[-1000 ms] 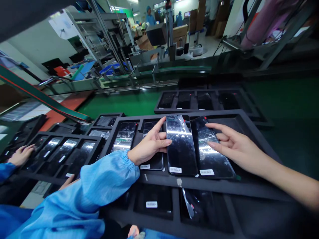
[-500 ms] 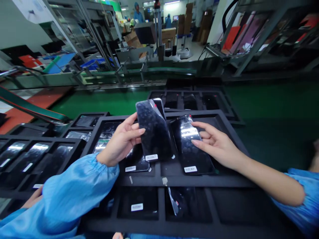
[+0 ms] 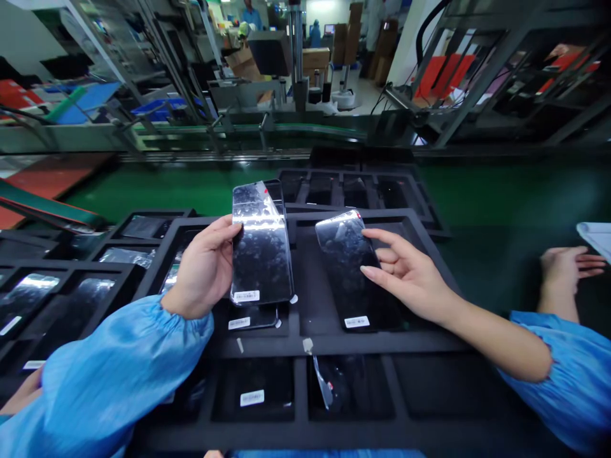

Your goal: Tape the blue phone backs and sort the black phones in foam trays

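Observation:
My left hand [image 3: 205,264] grips a film-covered phone screen [image 3: 262,254] by its left edge, holding it tilted above the black tray [image 3: 315,345]. The film has a red dot at its top corner, and a white label sits at the screen's lower end. A dark edge shows behind it; whether that is another panel I cannot tell. Below lies a second labelled phone screen [image 3: 252,316] in the tray's slot. My right hand [image 3: 405,270] pinches the right edge of another phone screen [image 3: 351,273], which slants over the right slot, its lower end near the tray.
A lower tray [image 3: 305,439] in front holds more screens, one with its film curling up. More trays of screens [image 3: 128,280] stand at left, another tray [image 3: 353,187] behind on the green surface. Another person's hand [image 3: 563,273] is at right beside a white object [image 3: 594,238]; another hand [image 3: 23,391] is at lower left.
My left hand has moved left with its phone screen, away from the right one. The right screen's top has shifted slightly left. Another person's hand has come into fuller view at right.

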`<state>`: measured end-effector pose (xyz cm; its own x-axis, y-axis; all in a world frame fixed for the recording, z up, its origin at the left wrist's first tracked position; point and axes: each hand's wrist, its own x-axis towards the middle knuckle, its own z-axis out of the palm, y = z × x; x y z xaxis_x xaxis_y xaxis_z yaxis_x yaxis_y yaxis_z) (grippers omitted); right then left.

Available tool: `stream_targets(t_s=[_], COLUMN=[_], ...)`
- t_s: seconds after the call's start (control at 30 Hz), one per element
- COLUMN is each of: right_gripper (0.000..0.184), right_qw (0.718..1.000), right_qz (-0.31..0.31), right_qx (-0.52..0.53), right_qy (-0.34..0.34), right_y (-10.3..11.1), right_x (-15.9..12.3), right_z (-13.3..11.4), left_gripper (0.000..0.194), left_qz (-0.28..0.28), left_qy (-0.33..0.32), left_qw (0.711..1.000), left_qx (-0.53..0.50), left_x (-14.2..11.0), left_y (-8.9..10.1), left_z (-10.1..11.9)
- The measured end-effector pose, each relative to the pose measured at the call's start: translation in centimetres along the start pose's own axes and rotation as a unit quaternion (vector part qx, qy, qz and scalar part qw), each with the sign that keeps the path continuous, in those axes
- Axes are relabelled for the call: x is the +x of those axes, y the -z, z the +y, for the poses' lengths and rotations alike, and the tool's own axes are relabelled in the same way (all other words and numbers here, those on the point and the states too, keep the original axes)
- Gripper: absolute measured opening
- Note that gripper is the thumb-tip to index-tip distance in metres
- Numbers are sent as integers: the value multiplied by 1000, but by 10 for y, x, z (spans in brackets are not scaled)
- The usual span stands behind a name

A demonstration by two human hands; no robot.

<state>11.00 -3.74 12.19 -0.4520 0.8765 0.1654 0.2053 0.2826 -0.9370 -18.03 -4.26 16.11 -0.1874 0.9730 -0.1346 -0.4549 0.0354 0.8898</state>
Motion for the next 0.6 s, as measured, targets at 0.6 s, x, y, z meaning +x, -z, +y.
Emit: stream_targets(t_s=[0.6], right_gripper=[58], right_qw=[991], right_qz=[59], right_qx=[-105], right_qy=[-50], right_y=[9], right_x=[4], right_z=[3], left_gripper=[16], left_qz=[83], left_qy=[30], left_qw=[988], left_qx=[-124], left_x=[11], left_y=[11], left_z=[33])
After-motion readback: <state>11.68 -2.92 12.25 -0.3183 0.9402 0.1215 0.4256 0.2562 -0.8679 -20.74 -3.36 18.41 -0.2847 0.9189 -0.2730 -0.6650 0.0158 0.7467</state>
